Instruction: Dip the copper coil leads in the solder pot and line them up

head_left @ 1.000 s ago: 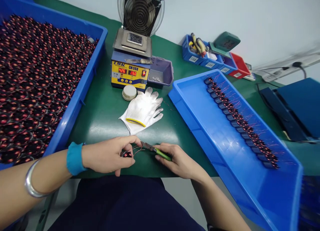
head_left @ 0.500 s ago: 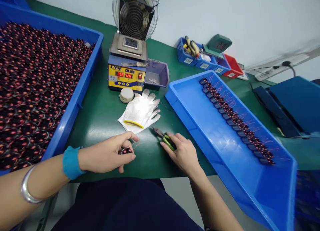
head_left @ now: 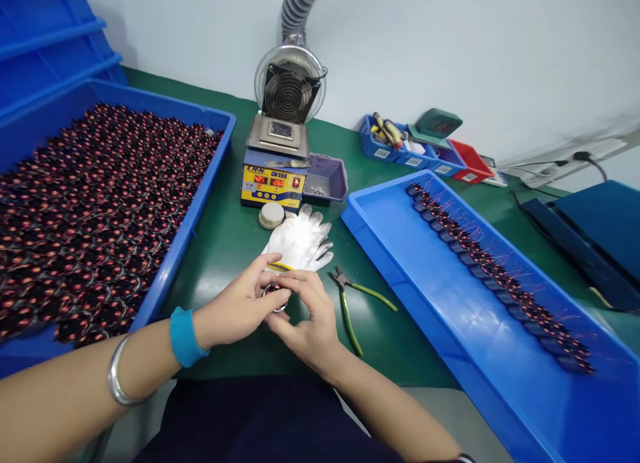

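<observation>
My left hand point(head_left: 243, 306) is closed on a small black copper-wound coil point(head_left: 275, 297), held above the front of the green bench. From the other side, the fingers of my right hand point(head_left: 309, 316) close on the same coil, so much of it is hidden. Just right of my hands, green-handled cutting pliers point(head_left: 345, 283) lie on the bench with their handles spread. Beyond my fingertips are white knit gloves point(head_left: 303, 239) with a yellow cuff edge.
A blue tray point(head_left: 203, 203) packed with many similar coils stands at left. At right, another blue tray point(head_left: 380, 249) holds a row of coils point(head_left: 500, 276) with upright wires. Behind the gloves stand a solder pot point(head_left: 273, 176), a purple bin point(head_left: 343, 179) and a round fan point(head_left: 290, 93).
My right hand has let go of the pliers, which now lie open on the bench, and has moved left to the coil in my left hand. The view has shifted upward.
</observation>
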Demonstrator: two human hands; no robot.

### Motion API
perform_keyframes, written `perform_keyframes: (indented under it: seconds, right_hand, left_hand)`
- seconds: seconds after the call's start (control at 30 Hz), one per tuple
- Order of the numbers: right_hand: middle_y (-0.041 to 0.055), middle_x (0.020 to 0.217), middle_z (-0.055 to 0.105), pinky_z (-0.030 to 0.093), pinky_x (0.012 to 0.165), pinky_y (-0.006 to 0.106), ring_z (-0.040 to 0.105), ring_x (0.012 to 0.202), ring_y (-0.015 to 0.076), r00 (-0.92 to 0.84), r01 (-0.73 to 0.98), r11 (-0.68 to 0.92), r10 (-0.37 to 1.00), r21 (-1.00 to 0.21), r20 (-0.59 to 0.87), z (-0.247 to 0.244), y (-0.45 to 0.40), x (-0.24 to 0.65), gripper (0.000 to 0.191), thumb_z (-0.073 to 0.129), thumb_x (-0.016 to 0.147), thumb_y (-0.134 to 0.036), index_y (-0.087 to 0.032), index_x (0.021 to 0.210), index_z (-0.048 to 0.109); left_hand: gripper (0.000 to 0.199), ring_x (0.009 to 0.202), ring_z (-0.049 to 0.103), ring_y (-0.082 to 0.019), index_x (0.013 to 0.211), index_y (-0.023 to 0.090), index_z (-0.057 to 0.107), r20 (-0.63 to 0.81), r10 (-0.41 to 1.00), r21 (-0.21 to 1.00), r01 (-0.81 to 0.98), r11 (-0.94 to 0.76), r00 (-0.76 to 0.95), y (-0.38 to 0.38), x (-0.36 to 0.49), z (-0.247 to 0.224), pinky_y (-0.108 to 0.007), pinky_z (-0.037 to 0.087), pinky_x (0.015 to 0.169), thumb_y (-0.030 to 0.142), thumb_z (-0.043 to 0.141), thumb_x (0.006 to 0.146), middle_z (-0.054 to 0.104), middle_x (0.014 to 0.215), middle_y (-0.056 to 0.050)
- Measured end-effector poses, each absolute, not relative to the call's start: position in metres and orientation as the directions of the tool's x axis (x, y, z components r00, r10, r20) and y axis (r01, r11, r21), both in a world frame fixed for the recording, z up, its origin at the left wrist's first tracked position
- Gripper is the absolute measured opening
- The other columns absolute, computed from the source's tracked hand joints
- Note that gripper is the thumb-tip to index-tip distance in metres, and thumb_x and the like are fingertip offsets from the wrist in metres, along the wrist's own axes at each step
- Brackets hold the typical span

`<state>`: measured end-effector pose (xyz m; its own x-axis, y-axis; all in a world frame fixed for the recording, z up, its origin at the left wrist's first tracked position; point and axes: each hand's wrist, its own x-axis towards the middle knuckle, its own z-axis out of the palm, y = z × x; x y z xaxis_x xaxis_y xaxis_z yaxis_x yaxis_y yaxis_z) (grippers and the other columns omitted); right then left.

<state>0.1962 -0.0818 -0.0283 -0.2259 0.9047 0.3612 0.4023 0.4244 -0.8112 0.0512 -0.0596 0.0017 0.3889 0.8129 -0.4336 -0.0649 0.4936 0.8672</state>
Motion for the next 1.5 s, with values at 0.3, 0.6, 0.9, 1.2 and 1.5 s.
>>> perform_keyframes:
  seconds: [0.3,0.6,0.9,1.2,1.5]
  right_hand:
    - [0.0057,0.099,0.064,0.053,0.077,0.031,0.062,0.087,0.0161,-0.246,0.196,0.159,0.963,-0.968,0.109,0.010,0.027,0.215,0.045,0.075,0.065,-0.040,-0.018,0.101,0.060]
    - [0.0002,0.072,0.061,0.043,0.055,0.021,0.055,0.061,0.0085,-0.090,0.367,0.146,0.989,-0.919,0.121,0.050,0.175,0.216,0.040,0.077,0.059,-0.043,-0.013,0.079,0.061]
    - [-0.0005,0.058,0.052,0.035,0.052,0.021,0.046,0.055,0.0078,-0.023,0.585,0.202,0.972,-0.785,0.234,0.057,0.224,0.185,0.029,0.063,0.078,-0.038,-0.012,0.065,0.059]
    - [-0.0003,0.058,0.052,0.038,0.057,0.023,0.043,0.055,0.0084,-0.043,0.652,0.225,0.964,-0.724,0.261,0.047,0.236,0.171,0.028,0.066,0.075,-0.036,-0.011,0.063,0.061]
    - [0.0006,0.073,0.063,0.038,0.051,0.016,0.057,0.065,0.0084,-0.205,0.167,0.200,0.965,-0.965,0.165,0.073,0.181,0.207,0.033,0.070,0.071,-0.045,-0.015,0.083,0.064]
  left_hand:
    - [0.085,0.083,0.059,-0.017,0.139,0.020,0.022,-0.439,0.833,0.885,0.002,0.466,0.336,-0.058,0.049,0.009,-0.036,0.048,0.075,0.047,0.065,0.072,0.047,0.129,-0.015]
    - [0.101,0.089,0.058,-0.020,0.144,0.019,0.015,-0.410,0.832,0.911,0.123,0.393,0.373,-0.060,0.047,0.002,-0.035,0.049,0.073,0.043,0.073,0.064,0.040,0.135,-0.020]
    - [0.108,0.094,0.058,-0.025,0.146,0.016,0.013,-0.430,0.786,0.902,0.247,0.354,0.445,-0.062,0.043,0.000,-0.038,0.049,0.076,0.050,0.073,0.063,0.040,0.136,-0.020]
    - [0.105,0.099,0.057,-0.027,0.146,0.021,0.018,-0.402,0.796,0.913,0.265,0.311,0.452,-0.063,0.043,-0.003,-0.041,0.047,0.081,0.050,0.074,0.062,0.041,0.138,-0.018]
    - [0.104,0.097,0.058,-0.026,0.146,0.020,0.016,-0.395,0.808,0.910,0.309,0.278,0.438,-0.065,0.044,-0.002,-0.040,0.048,0.081,0.045,0.072,0.063,0.044,0.134,-0.018]
